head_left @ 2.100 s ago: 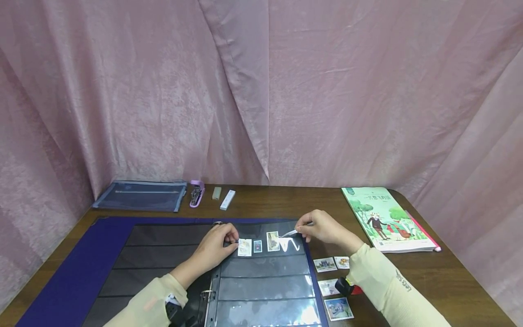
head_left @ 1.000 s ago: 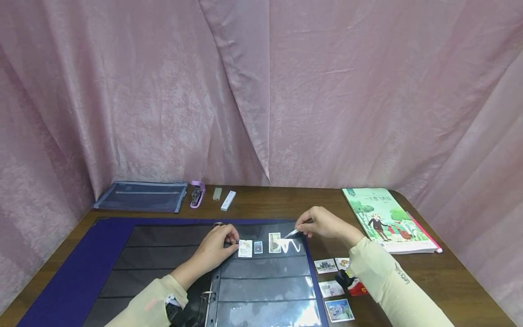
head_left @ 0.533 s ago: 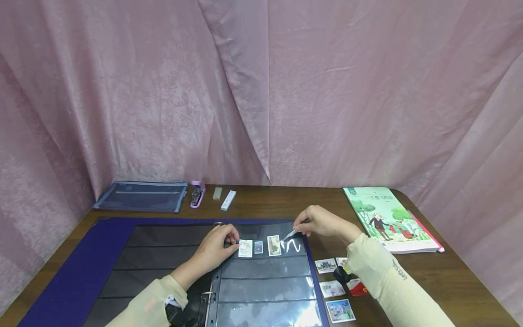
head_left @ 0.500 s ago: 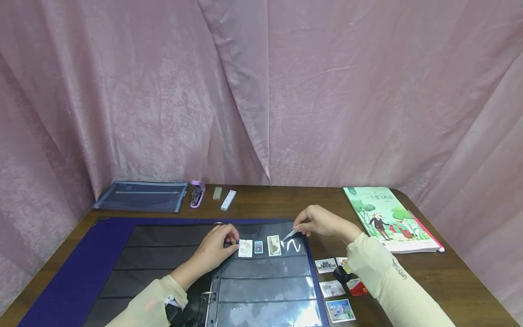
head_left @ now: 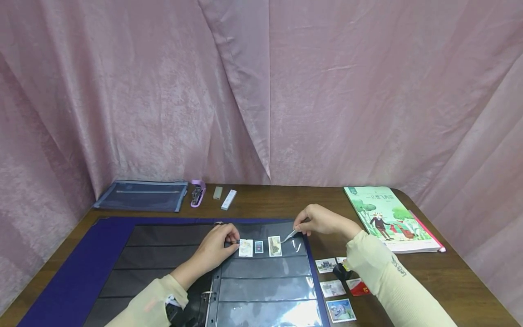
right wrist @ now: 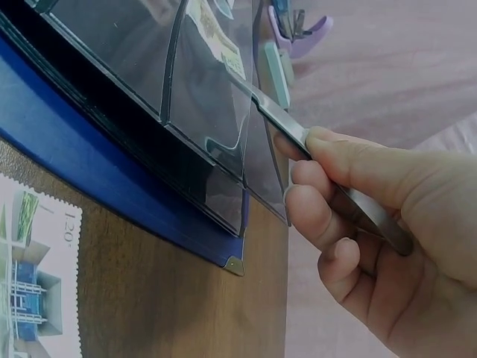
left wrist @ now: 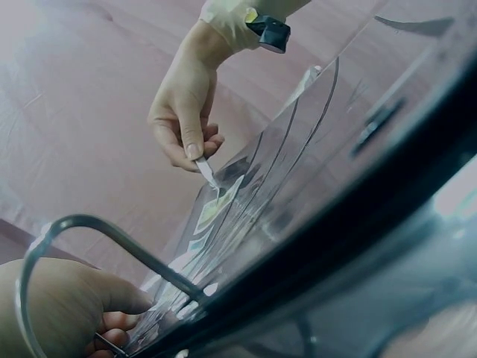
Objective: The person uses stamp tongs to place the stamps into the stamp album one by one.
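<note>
Steadying the album page (head_left: 265,268), presumably, the left hand (head_left: 216,247) pinches it near its left edge; the right hand (head_left: 320,221) grips tweezers (right wrist: 277,115), tips at the portrait-format stamp (head_left: 275,246) in the top pocket (head_left: 257,230) (likely sparing creases).

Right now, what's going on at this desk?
A person's right hand holds tweezers, their tips at the edge of the rightmost stamp of three in the top row of an open album. The left hand is beside the leftmost stamp; I can't tell whether it pinches the page. More stamps lie on the table, right of the album.
</note>
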A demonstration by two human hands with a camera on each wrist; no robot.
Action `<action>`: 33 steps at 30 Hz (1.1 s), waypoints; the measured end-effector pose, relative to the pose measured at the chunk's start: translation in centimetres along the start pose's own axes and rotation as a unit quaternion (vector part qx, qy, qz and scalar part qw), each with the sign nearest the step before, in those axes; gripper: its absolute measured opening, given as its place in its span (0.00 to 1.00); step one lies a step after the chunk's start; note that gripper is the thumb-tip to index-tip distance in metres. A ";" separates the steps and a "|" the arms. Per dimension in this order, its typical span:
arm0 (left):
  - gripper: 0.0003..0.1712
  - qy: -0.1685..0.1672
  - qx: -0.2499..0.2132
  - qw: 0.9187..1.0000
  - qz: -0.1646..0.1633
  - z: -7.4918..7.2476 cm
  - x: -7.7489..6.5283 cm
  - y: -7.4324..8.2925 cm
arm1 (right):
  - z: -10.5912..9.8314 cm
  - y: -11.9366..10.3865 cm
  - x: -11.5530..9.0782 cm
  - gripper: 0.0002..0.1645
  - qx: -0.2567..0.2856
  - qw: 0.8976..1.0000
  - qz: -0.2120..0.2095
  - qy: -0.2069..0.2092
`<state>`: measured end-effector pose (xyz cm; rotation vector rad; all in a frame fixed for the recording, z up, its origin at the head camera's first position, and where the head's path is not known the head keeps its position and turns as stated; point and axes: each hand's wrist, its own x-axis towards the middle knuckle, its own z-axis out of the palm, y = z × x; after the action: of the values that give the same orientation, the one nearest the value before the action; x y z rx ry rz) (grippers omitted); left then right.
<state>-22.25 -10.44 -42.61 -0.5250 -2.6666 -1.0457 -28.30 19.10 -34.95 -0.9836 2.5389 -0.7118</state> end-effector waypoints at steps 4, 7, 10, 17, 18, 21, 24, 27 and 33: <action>0.13 0.001 0.007 1.000 0.008 0.1 0.0 0.1 | -0.1 0.1 -0.1 0.07 0.006 1.000 0.005 0.000; 0.13 0.004 0.009 1.000 0.010 0.1 0.0 0.1 | -0.1 0.0 -0.3 0.07 0.009 1.000 0.013 0.002; 0.13 0.005 0.010 1.000 0.007 0.2 0.0 0.1 | -0.3 -0.1 -0.4 0.07 0.007 1.000 0.021 0.003; 0.13 0.004 0.006 1.000 -0.001 0.2 0.0 0.2 | -0.6 -0.4 -0.8 0.07 0.007 1.000 0.022 0.013; 0.13 0.003 0.006 1.000 -0.003 0.1 0.0 0.3 | -0.7 -0.4 -0.9 0.08 0.007 1.000 0.023 0.015; 0.13 -0.001 0.002 1.000 -0.008 0.1 0.0 0.3 | -0.8 -0.4 -1.0 0.08 0.004 0.999 0.026 0.019; 0.13 -0.006 0.003 1.000 -0.011 0.1 0.0 0.3 | -0.9 -0.3 -1.3 0.08 0.002 0.999 0.025 0.027; 0.13 -0.007 0.004 1.000 -0.010 0.1 0.0 0.2 | -1.1 -0.4 -1.8 0.09 0.005 0.999 0.028 0.041; 0.13 -0.002 0.005 1.000 0.000 0.1 0.0 0.1 | -1.7 -0.8 -2.9 0.09 0.017 0.996 0.040 0.072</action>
<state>-22.25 -10.35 -42.60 -0.5260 -2.6737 -1.0320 -26.58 21.20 -32.80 -0.8411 2.6639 -0.8266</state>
